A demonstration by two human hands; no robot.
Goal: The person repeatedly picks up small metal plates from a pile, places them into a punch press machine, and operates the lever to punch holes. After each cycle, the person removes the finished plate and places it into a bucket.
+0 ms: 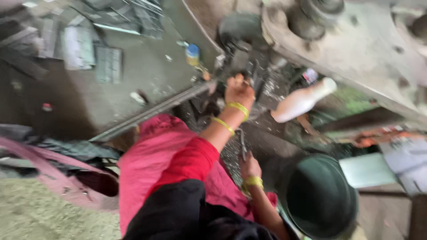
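Grip: left hand [239,91], fingers curled round a small dark part [249,80] at the press [356,49]; what exactly they pinch is lost to blur. Right hand [250,166], closed on a thin metal tool [243,144] that points up toward the part.

Part: sits at the press's lower left edge, just below its dark round housing [240,29], amid pale metal shavings [271,89].

Step, as judged: seating or adjusting the part at the press, tool held ready below it. Next move would call for a steady left hold while the tool tip is brought to the part.

Near the press: white bottle [302,100] lying just right of the part; green bowl [320,195] well below; small blue-and-yellow tub [192,54] to its left; long metal bar [151,111] running down-left from the part.

Person: pink garment [151,164], yellow bangles [238,109] on both wrists.
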